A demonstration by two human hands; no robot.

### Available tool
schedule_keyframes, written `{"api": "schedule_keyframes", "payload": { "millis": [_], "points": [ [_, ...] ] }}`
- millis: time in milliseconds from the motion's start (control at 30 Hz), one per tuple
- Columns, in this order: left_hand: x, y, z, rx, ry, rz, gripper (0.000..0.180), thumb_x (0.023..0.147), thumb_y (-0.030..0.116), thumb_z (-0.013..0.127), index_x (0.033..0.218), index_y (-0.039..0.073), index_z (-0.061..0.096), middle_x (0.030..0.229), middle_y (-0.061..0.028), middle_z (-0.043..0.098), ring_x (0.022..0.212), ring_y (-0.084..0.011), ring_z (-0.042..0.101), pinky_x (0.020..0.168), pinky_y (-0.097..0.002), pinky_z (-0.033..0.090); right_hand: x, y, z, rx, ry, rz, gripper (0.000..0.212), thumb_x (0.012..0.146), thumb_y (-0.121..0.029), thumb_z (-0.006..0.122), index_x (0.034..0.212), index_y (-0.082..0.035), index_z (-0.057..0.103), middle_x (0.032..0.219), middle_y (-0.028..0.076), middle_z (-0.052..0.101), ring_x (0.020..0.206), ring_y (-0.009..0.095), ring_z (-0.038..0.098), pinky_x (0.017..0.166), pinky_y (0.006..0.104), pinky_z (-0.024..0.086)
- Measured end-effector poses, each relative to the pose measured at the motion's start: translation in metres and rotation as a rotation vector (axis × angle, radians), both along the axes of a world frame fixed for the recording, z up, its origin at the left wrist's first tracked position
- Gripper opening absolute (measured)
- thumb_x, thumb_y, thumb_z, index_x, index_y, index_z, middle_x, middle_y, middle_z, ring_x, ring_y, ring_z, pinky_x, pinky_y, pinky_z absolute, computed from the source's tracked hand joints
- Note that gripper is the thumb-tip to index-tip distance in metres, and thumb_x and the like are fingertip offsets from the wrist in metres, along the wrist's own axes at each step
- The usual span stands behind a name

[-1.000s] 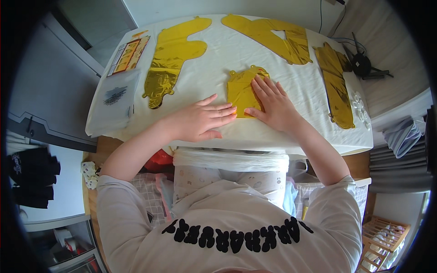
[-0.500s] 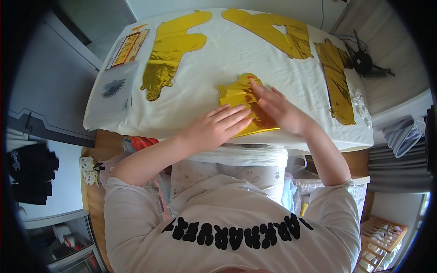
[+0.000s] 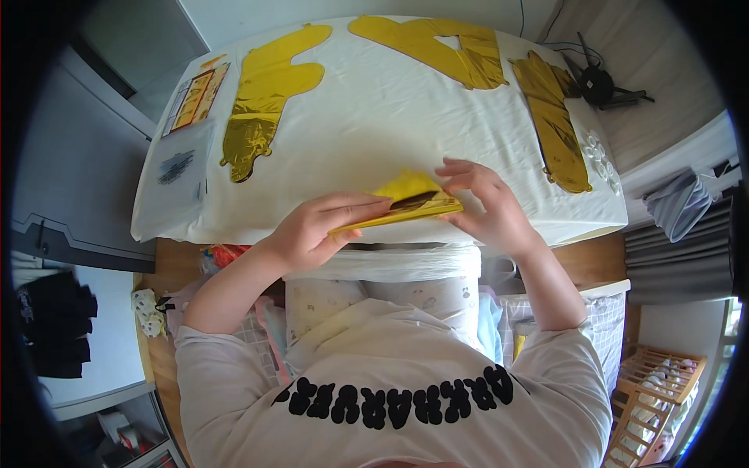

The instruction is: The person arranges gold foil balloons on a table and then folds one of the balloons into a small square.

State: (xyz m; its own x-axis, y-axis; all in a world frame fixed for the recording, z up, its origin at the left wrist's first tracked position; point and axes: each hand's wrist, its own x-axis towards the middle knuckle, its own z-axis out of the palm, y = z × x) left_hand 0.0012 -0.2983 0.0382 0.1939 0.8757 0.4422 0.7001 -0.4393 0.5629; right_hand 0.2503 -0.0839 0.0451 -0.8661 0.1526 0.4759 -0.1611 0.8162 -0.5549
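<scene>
The white-covered worktop (image 3: 367, 132) is flanked at left by a grey door (image 3: 78, 156). Wooden floor (image 3: 169, 271) is seen below. At right, a grey curtain (image 3: 675, 265) is hung, and a slatted wooden rack (image 3: 654, 380) is placed near a bright window (image 3: 732, 335).

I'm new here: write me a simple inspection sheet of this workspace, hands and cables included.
Surface: white-covered table, lightly creased.
Job's things: folded gold foil at the near edge; three flat gold foil shapes beyond.
Clutter: translucent plastic bag, printed card, round white items.
Hands: left hand grips the folded gold foil; right hand at its right end, contact unclear.
Cables: thin cables near the black device.
Surroundings: grey door left, grey curtain right.
</scene>
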Motion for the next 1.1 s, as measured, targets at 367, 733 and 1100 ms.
{"api": "schedule_keyframes", "payload": {
  "millis": [367, 733, 1100],
  "points": [
    [-0.029, 0.043, 0.042, -0.297, -0.528, 0.393, 0.050, 0.107, 0.036, 0.057, 0.151, 0.013, 0.052, 0.142, -0.0084, 0.061, 0.127, -0.0190, 0.061, 0.106, -0.0389, 0.051, -0.042, 0.028, 0.027, -0.887, -0.460, -0.116, 0.019, 0.099, -0.021, 0.074, 0.100, -0.004, 0.065, 0.083, 0.002, 0.069, 0.075, 0.006, 0.063, 0.068, 0.0227, 0.051],
    [-0.028, 0.133, -0.031, -0.173, 0.511, -0.011, 0.065, 0.109, 0.043, 0.046, 0.159, 0.004, 0.036, 0.167, -0.0151, 0.034, 0.156, -0.0304, 0.029, 0.127, -0.0491, 0.025, -0.059, 0.045, 0.014, -0.614, -0.608, -0.353, 0.024, 0.098, -0.018, 0.073, 0.111, 0.002, 0.069, 0.088, 0.007, 0.072, 0.073, 0.012, 0.068, 0.066, 0.0260, 0.057],
    [-0.028, 0.134, -0.034, -0.195, 0.581, -0.009, 0.075, 0.108, 0.057, 0.038, 0.160, 0.004, 0.033, 0.169, -0.0154, 0.030, 0.158, -0.0295, 0.024, 0.129, -0.0479, 0.019, -0.031, 0.076, -0.009, 0.243, -0.171, 0.003, 0.030, 0.091, -0.005, 0.071, 0.120, -0.008, 0.073, 0.120, 0.011, 0.071, 0.111, 0.030, 0.066, 0.096, 0.0401, 0.053]
  ]
}}
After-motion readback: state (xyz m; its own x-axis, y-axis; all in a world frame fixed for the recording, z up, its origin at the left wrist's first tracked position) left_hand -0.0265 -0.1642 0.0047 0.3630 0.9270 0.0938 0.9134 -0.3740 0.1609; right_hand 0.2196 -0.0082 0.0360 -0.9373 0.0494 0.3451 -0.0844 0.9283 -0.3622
